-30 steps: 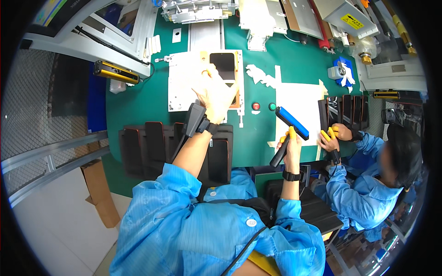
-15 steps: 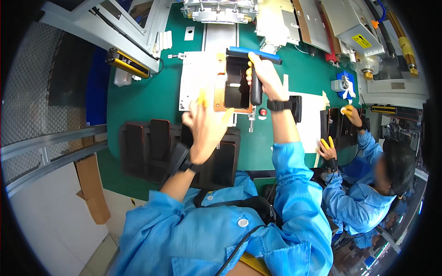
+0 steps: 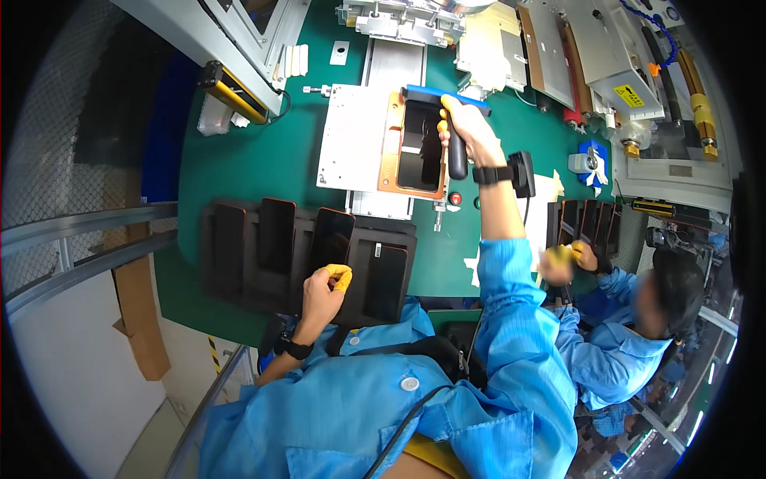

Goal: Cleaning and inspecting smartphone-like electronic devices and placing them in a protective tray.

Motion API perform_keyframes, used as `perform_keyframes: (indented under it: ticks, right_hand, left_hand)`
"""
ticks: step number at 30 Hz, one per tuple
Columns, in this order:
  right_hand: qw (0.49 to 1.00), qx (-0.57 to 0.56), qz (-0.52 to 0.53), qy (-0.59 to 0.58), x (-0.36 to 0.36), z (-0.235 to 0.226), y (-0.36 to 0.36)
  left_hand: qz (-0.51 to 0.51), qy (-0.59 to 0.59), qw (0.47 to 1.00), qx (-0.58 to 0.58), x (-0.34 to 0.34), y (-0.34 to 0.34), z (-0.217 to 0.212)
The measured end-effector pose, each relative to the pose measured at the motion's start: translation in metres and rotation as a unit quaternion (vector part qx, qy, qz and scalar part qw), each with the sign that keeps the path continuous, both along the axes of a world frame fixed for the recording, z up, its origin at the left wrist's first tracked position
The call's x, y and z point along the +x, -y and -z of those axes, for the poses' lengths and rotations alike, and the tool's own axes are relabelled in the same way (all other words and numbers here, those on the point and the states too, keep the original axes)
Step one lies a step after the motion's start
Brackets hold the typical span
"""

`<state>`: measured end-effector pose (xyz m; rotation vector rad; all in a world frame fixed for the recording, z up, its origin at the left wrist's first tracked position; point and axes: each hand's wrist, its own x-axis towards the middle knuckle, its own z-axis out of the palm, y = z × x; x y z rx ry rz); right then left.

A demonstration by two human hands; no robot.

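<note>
A blue-headed roller [image 3: 453, 132] is gripped by the closed right hand [image 3: 467, 128] over the copper-framed fixture [image 3: 392, 144]. A dark phone panel [image 3: 331, 238] in the black tray [image 3: 239, 271] is pinched by the left hand [image 3: 321, 289].

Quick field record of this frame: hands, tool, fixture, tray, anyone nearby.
right hand: gripping black handle of blue-headed roller tool, over copper-framed fixture
left hand: yellow finger cots, at a dark phone in black slotted tray
fixture: dark panel inside, on white plate
surface: green bench
nearby: co-worker on the right, blue coat
</note>
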<state>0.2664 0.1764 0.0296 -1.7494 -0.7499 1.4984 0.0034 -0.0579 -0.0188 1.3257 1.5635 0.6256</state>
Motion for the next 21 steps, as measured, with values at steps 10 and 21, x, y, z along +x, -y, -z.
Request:
perform_keyframes:
  ticks: [10,21]
  right_hand:
    - [0.997,-0.049,0.011,0.056,-0.001,-0.013,0.17]
    - [0.958,-0.032,0.27,0.089,0.113,0.11,0.208]
  left_hand:
    - [-0.008,0.01,1.0,0.01,0.003,-0.022,0.003]
    - [-0.012,-0.064,0.998,0.026,-0.004,-0.023,0.005]
